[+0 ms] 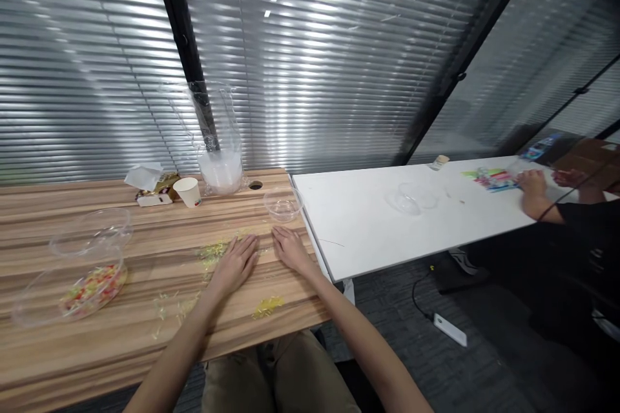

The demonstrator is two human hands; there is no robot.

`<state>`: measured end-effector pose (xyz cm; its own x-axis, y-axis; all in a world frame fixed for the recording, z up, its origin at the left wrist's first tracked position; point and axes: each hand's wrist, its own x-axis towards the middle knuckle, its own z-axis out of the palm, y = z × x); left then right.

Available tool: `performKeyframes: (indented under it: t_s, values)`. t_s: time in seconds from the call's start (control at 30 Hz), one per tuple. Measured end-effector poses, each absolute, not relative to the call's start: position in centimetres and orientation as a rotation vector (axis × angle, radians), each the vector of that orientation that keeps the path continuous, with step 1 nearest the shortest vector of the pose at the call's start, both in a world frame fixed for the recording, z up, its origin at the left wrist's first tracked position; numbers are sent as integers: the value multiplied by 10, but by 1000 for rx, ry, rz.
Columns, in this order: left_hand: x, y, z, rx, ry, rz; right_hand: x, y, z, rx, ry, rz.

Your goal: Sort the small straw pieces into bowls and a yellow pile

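Both of my hands rest on the wood-grain table (159, 242). My left hand (237, 261) lies flat with fingers stretched out, beside a scatter of thin yellow-green strips (213, 250), part of which it may cover. My right hand (289, 246) also lies flat, just in front of a clear round plastic bowl (283, 208). Nothing shows in either hand. A small pile of yellow strips (268, 306) sits nearer the front edge, between my forearms. Pale loose strips (167, 306) lie left of my left forearm.
At left, a clear container (94, 290) holds red and yellow pieces, near another clear bowl (92, 235). A tissue pack (155, 190), paper cup (187, 192) and bagged stack of bowls (220, 168) stand behind. A co-worker's hands (533, 190) are at the white table (358, 226) on the right.
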<state>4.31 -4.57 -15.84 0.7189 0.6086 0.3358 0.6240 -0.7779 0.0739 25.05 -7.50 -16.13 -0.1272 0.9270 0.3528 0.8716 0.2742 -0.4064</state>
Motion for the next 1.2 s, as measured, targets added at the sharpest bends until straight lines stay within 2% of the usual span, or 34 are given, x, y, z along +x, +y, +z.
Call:
performKeyframes:
  t_s: [0.23, 0.43, 0.73, 1.2]
  values:
    - [77, -23, -158, -2926, -969, -463, 249, -86, -158, -1601, -2070, 96]
    - [84, -21, -164, -2972, -923, -422, 261, -133, -152, -1433, -2197, 74]
    - [64, -45, -153, -3002, -940, -368, 264, -198, -150, -1362, -2249, 142]
    - [30, -118, -150, -3105, -985, -379, 250, -226, -150, -1405, -2067, 227]
